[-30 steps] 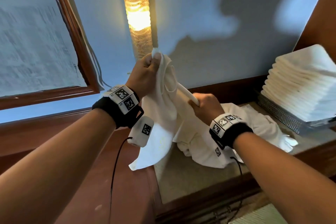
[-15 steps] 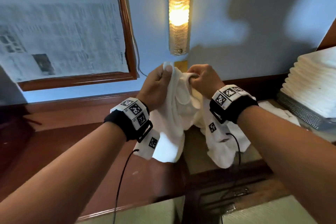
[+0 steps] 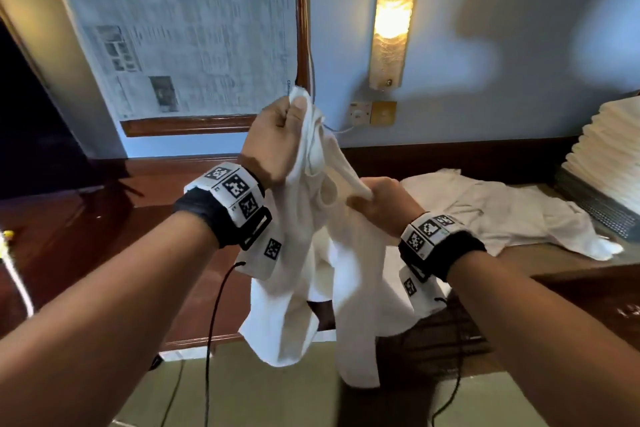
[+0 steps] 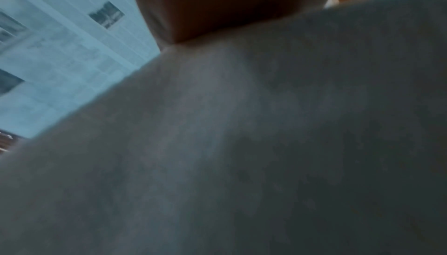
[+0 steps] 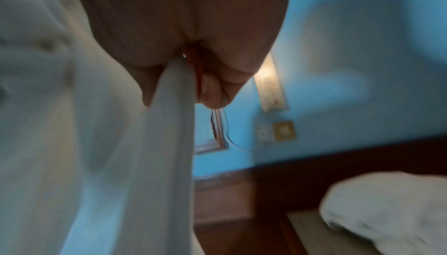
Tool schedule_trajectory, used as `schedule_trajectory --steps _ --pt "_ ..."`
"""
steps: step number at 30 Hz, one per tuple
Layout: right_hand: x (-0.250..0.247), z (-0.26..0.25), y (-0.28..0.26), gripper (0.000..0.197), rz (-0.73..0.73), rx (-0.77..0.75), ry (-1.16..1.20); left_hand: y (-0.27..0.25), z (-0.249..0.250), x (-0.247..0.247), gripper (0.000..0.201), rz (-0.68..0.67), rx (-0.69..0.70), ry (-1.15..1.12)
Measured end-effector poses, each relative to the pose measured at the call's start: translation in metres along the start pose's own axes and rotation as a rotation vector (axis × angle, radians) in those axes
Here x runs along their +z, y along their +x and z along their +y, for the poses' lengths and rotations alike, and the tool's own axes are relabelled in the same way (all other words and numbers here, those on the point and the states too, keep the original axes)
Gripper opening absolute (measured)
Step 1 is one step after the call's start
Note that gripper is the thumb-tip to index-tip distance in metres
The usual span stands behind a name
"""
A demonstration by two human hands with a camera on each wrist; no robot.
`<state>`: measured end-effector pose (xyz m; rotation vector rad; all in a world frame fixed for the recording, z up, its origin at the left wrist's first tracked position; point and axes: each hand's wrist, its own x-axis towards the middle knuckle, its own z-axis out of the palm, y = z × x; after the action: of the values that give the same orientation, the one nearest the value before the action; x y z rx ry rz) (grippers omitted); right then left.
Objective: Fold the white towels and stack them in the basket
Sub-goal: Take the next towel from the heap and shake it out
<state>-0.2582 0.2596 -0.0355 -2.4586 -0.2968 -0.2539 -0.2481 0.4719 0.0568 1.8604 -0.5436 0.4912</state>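
The fingers of the left hand [image 3: 277,139] are curled tight round a bunched corner of the white towel [image 3: 311,253], a tuft of cloth poking out above the knuckles, and this hand is the higher of the two, up near the wooden frame on the wall. Lower and to the right, the right hand [image 3: 377,204] is clenched on a rolled edge of the same towel; seen from the right wrist, the cloth runs out between the thumb and the folded fingers. Between the two grips the towel sags in a loose loop, and the rest of it hangs down in crumpled folds in front of the wooden counter [image 3: 145,246], clear of the surface. To my eye this is the opening-out step: the person seems to be working along an edge to find the second corner before any fold is made. The next move likely calls for the hands to draw apart until that edge is taut and the towel hangs flat. Farther right, a heap of unfolded towels [image 3: 502,215] lies on the counter, and beyond it, at the far right edge, a tall stack of folded towels [image 3: 609,156] sits in the basket [image 3: 595,208], so much of the job looks done.
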Motion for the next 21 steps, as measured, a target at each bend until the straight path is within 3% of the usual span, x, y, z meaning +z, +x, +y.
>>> schedule_trajectory --steps 4,7,10,14,16,21 --pt "0.044 0.056 -0.024 0.026 -0.100 0.272 -0.016 -0.014 0.002 -0.042 0.042 0.079 -0.019 0.082" --pt "0.054 0.050 -0.020 0.026 -0.073 0.319 0.054 -0.033 0.002 -0.061 0.040 0.092 -0.063 0.067" --pt "0.051 0.007 0.000 0.013 0.029 0.166 0.227 -0.054 -0.006 -0.068 0.041 0.071 -0.120 0.063" --pt "0.040 -0.079 0.023 0.008 0.070 -0.275 0.280 -0.068 -0.021 -0.069 0.070 0.057 -0.168 0.021" --pt "0.029 -0.114 0.032 0.022 0.102 -0.411 0.231 -0.072 -0.018 -0.067 0.068 0.068 -0.180 -0.004" --pt "0.005 -0.131 0.045 0.044 0.197 -0.428 0.078 -0.061 -0.012 -0.065 0.042 0.098 -0.209 -0.041"
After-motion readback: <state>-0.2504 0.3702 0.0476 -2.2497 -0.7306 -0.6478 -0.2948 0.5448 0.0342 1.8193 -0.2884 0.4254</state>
